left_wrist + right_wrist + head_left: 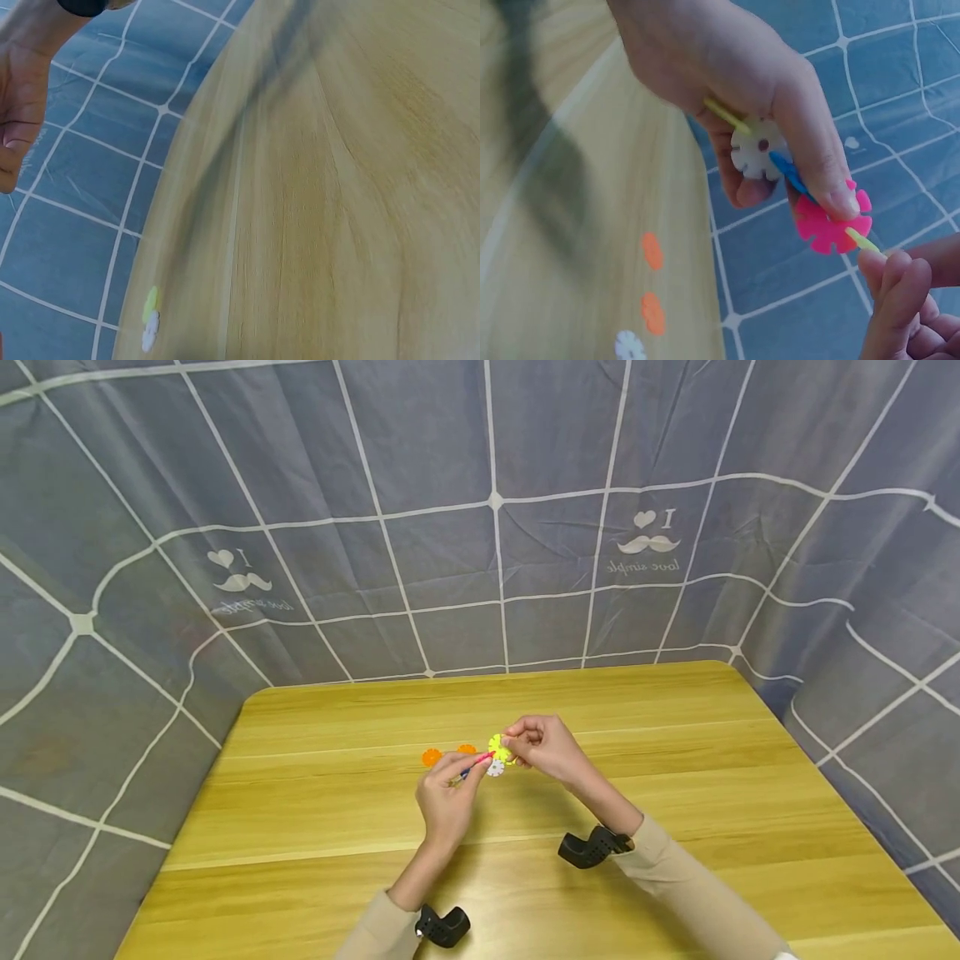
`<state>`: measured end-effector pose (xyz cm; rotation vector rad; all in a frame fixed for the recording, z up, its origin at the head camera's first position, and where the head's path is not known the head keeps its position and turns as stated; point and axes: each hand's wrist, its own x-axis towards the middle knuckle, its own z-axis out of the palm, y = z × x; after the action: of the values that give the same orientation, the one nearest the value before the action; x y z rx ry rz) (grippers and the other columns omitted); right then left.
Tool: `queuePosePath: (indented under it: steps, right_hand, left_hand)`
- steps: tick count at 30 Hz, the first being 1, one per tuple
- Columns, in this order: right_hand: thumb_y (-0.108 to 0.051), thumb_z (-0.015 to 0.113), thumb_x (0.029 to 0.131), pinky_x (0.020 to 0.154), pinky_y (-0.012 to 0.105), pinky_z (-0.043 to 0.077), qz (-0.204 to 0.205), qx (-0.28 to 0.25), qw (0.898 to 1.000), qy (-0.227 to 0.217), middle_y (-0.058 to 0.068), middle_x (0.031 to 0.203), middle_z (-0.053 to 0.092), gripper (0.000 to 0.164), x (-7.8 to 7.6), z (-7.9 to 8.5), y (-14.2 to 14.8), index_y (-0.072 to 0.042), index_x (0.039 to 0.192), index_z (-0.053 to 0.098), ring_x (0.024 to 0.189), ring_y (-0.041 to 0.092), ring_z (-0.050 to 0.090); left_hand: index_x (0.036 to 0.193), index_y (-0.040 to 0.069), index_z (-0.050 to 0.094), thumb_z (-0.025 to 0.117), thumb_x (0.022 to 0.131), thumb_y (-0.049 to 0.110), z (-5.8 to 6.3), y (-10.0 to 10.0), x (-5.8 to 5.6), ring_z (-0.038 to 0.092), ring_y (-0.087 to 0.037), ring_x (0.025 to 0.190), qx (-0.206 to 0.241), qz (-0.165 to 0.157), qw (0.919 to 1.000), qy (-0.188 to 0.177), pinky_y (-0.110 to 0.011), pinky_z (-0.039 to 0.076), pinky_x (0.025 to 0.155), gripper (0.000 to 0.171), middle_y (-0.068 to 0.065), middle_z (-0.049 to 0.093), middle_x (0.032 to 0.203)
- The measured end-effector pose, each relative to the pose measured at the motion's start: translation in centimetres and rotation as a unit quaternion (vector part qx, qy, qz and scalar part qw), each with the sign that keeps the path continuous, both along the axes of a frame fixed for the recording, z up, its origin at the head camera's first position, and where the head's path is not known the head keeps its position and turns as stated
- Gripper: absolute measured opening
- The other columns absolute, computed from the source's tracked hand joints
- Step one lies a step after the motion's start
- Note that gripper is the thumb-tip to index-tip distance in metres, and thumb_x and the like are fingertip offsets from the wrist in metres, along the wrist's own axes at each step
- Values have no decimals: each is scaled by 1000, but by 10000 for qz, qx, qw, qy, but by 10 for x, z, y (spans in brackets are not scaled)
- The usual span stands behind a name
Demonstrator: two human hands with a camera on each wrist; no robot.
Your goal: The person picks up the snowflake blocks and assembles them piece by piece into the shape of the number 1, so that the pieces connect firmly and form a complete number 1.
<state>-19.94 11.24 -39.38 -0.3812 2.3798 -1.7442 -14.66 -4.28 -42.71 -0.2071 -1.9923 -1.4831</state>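
Observation:
My left hand (446, 802) grips a small chain of notched plastic discs joined at their slots. In the right wrist view its thumb presses the pink disc (821, 229), with a blue disc (791, 172), a white disc (751, 154) and a yellow disc (721, 112) behind it. The fingertips of my right hand (551, 750) pinch another yellow disc (497, 743). That disc stands edge-on at the pink one's rim, overlapping its slot in the right wrist view. Both hands are above the table, close together.
Two orange discs (431, 757) lie on the wooden table (337, 835), left of the hands. A loose white disc (495, 768) lies beneath the hands, with a yellow disc (151, 303) beside it. A grey checked curtain (442, 560) hangs around the table's far side and ends.

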Motion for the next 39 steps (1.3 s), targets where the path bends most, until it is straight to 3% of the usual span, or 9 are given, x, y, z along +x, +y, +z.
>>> queuePosePath:
  steps: [7, 10, 15, 22, 31, 35, 37, 39]
  right_hand:
    - [-5, 62, 89, 54, 24, 51, -47, -10, 10000, -60, 18, 70, 66, 15, 2, -3, 1, 8, 95, 65, 55, 11, 56]
    - [-6, 62, 89, 56, 27, 53, 7, 36, 10000, -77, 21, 74, 68, 17, -1, -3, 4, 9, 97, 65, 55, 9, 57]
    - [-7, 63, 90, 58, 26, 55, 55, -4, 9997, -230, 13, 74, 70, 22, -7, -7, 11, 10, 104, 65, 56, 6, 58]
    - [-13, 64, 92, 61, 25, 55, 129, -16, 9993, -352, 9, 80, 72, 30, -9, -10, 13, 5, 116, 64, 65, 14, 62]
    - [-17, 66, 90, 62, 25, 54, 63, -97, 9975, -693, 1, 78, 73, 31, -10, -16, 13, 6, 111, 65, 66, 10, 63]
    - [-18, 66, 91, 62, 24, 54, 103, -105, 9969, -775, 7, 81, 74, 31, -10, -20, 13, 7, 109, 65, 64, 9, 63]
    - [-17, 66, 91, 63, 25, 54, 136, -118, 9967, -797, 10, 83, 74, 32, -10, -22, 13, 9, 109, 64, 64, 9, 63]
    - [-18, 66, 91, 63, 26, 55, 149, -107, 9963, -842, 10, 83, 74, 32, -10, -24, 13, 9, 109, 64, 65, 9, 64]
  left_hand:
    - [82, 6, 78, 80, 78, 15, -33, -5, -17, 69, -18, 70, -31, -79, 9999, 79, -18, 48, 58, 9, -6, 73, 78]
    - [82, 7, 78, 80, 78, 16, -32, -6, -18, 69, -16, 70, -181, -69, 9998, -9, -19, 50, 59, 10, -5, 73, 78]
    - [81, 8, 79, 80, 78, 19, -29, -6, -20, 68, -13, 70, -386, -88, 9990, -193, -19, 51, 61, 12, -4, 73, 78]
    - [82, 10, 79, 79, 79, 21, -26, -7, -21, 69, -12, 72, -140, -198, 9969, -752, -18, 52, 60, 12, -5, 74, 81]
    - [82, 12, 79, 80, 78, 26, -25, -13, -20, 49, -4, 55, -31, -384, 9895, -1395, -14, 38, 48, 14, -6, 75, 83]
    - [85, 10, 78, 81, 78, 22, -25, -16, -21, 48, -3, 54, 165, -698, 9821, -1741, -14, 33, 44, 14, -9, 74, 84]
    - [90, 7, 77, 80, 79, 19, -26, -18, -22, 50, -3, 52, 353, -993, 9744, -1985, -14, 32, 44, 16, -13, 74, 86]
    - [95, 3, 76, 77, 81, 16, -27, -20, -24, 54, -4, 51, 535, -1270, 9646, -2250, -14, 38, 45, 19, -16, 73, 89]
